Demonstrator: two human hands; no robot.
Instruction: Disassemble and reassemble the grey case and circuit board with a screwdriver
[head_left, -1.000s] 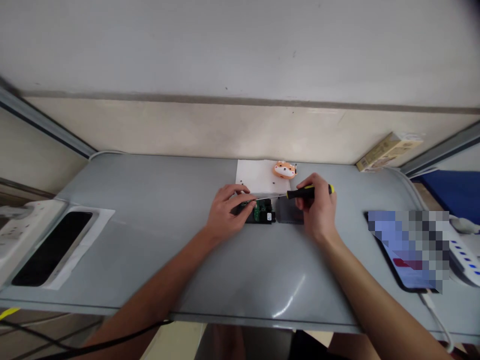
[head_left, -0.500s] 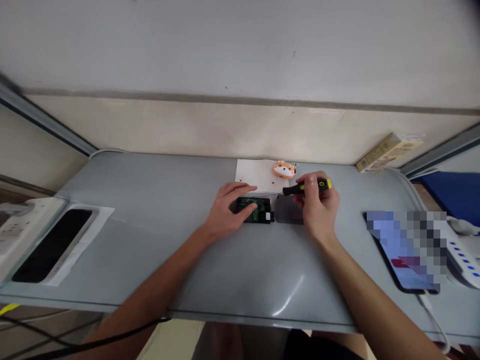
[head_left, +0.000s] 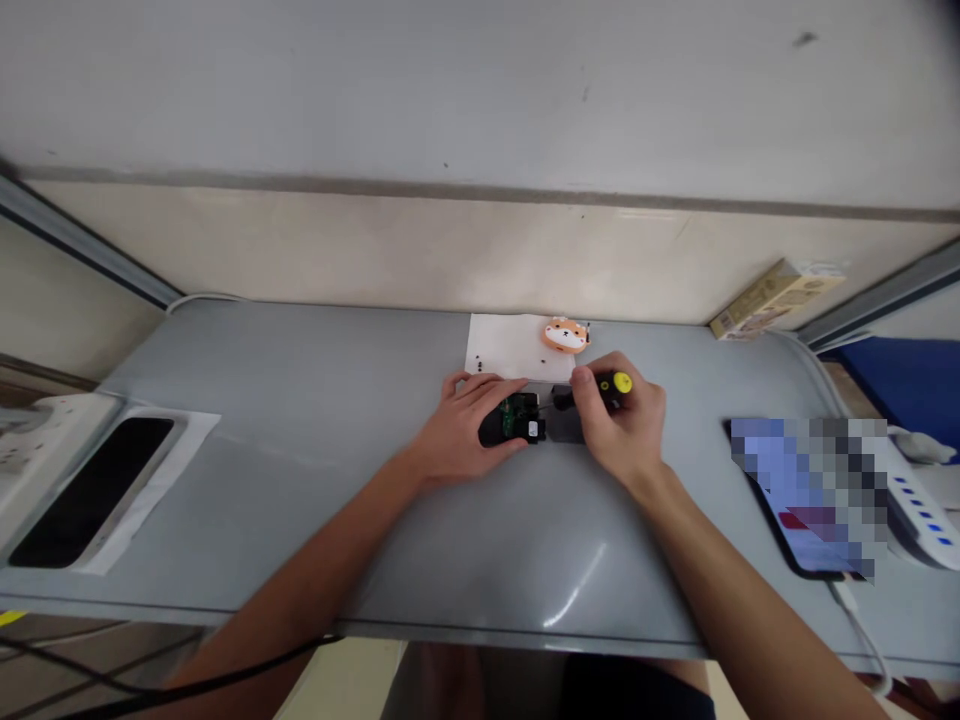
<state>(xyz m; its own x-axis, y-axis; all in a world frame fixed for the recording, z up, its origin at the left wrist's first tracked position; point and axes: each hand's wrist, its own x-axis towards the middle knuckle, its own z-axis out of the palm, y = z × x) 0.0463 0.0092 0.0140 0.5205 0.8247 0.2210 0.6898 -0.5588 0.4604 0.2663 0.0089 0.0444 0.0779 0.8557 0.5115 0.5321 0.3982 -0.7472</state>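
Mid-frame: right hand clenched around screwdriver, left hand pinning open device; slipping tip could gouge the green board.

I can't see the screwdriver tip, hidden behind my right hand. My left hand covers part of the circuit board. Phone right of it is pixelated.
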